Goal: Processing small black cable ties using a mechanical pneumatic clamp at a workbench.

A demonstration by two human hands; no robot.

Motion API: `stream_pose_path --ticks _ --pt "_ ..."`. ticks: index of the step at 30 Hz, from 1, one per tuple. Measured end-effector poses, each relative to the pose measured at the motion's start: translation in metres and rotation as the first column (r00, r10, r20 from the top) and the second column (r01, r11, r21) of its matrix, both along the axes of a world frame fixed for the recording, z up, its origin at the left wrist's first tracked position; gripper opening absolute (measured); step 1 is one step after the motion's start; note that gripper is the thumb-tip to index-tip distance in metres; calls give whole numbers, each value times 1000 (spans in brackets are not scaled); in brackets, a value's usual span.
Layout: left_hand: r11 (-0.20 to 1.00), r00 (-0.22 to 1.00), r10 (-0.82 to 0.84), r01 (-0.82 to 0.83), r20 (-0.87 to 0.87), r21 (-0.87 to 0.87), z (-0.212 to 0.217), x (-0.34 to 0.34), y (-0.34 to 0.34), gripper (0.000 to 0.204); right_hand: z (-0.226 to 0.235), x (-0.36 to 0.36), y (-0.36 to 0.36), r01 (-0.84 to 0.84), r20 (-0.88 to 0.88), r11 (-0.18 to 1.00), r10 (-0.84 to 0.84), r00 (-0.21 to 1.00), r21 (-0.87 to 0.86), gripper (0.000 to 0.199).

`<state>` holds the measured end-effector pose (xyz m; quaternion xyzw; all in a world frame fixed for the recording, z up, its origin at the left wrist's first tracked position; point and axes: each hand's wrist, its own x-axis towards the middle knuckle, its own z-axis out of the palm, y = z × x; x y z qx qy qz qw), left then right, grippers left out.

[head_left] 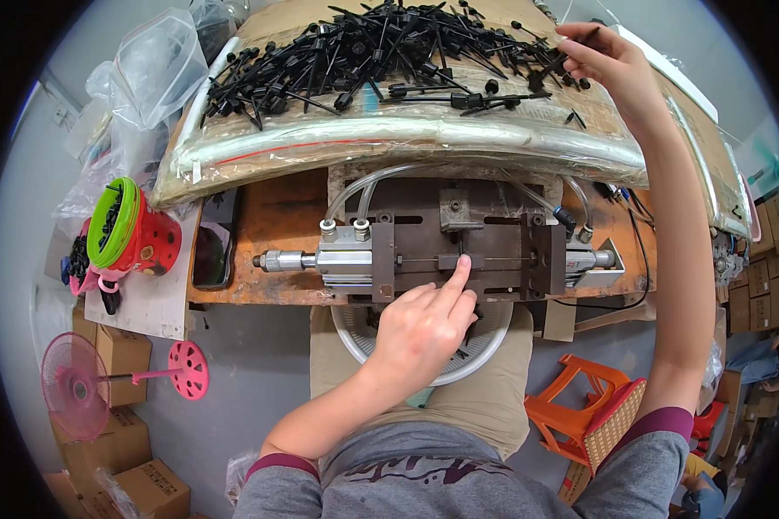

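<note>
My left hand [428,327] reaches over the middle of a metal clamping fixture [493,233], its index finger stretched out and the other fingers bent. That fingertip rests on a small dark block [449,261] at the centre of the fixture; no held thing shows in this hand. At the far right, my right hand [610,65] pinches a black plastic part [590,36] with a thin stem, above the edge of a heap of similar black parts [355,52]. Part of the held piece is hidden by the fingers.
A pneumatic cylinder [346,258] with clear hoses flanks the fixture on the left. Below the bench a white basket [493,350] sits on my lap. A red bucket [157,242] with a green rim stands left, near a phone [212,255]. An orange stool [571,406] is lower right.
</note>
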<state>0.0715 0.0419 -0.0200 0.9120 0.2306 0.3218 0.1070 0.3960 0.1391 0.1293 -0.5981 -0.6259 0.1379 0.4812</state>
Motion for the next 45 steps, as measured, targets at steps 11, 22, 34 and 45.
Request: stream_pose_path --ticks 11,22,34,45 --pt "993 980 -3 27 201 -117 29 -3 3 43 -10 -43 -72 -88 -403 996 85 911 12 20" --pt "965 897 -128 211 422 -157 53 -8 9 35 -46 -116 -127 -272 -665 928 36 746 -255 28" --pt "996 997 55 -59 58 66 -9 -1 -11 28 -60 -102 -157 -166 -657 963 -15 754 -212 22" --pt "994 997 81 -82 10 68 -7 0 -6 30 -68 -109 -161 -118 -579 935 -105 808 -335 14"
